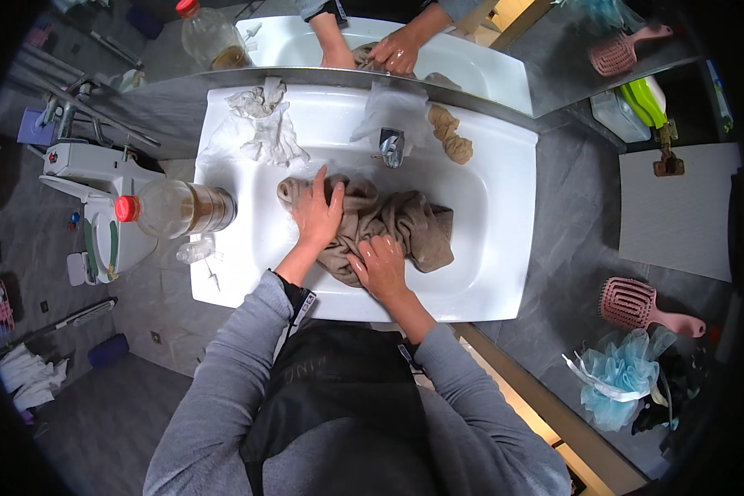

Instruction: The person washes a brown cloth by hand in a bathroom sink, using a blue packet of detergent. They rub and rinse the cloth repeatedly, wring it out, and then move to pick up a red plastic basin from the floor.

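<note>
A brown cloth lies bunched in the bowl of the white basin, at the centre of the frame, below the chrome tap. The left hand rests on the cloth's left portion, its fingers extended and spread; the right hand lies on the lower middle, its fingers bent against the folds. Whether the right fingers pinch fabric or only press on it cannot be told. Wet highlights show on the right hand.

The cloth is judged soft and limp, with no stiffness to hold a shape; if soaked, as seems likely, it would be heavy for its bulk, sagging when lifted and somewhat slippery. It does not appear fragile. The thick rolled folds at left and the free bulk at right would offer the fullest holds, better taken in whole handfuls than by a single edge. A tan cloth lies at the basin's upper right, a white cloth at its upper left.
</note>
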`<state>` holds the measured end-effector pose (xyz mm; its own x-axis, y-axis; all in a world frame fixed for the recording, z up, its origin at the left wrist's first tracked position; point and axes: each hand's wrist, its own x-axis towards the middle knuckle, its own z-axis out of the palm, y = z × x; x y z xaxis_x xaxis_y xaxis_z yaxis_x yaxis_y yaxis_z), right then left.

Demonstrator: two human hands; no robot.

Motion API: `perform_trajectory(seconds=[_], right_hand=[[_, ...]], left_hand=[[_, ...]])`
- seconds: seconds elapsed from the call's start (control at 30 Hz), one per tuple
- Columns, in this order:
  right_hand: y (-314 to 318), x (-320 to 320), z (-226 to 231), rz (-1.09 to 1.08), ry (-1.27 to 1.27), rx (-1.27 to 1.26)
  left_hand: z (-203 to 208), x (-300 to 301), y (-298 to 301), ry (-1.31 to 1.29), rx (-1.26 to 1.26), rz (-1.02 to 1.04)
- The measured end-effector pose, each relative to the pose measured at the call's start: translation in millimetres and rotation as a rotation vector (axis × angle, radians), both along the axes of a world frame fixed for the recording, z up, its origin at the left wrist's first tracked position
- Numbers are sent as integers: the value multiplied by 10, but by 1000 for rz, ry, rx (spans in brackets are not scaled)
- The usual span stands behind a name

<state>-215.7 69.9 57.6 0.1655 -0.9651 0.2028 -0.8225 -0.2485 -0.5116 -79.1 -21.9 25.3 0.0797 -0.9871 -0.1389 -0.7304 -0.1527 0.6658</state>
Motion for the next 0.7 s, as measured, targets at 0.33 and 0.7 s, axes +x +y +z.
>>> perform_trajectory(seconds=[0.33, 0.7], right_hand=[[-545, 250, -427, -32, 225, 135], [-1394, 73, -1450, 42, 361, 450]], left_hand=[[-512, 211, 391, -384, -96, -394], [-958, -71, -524, -489, -90, -408]])
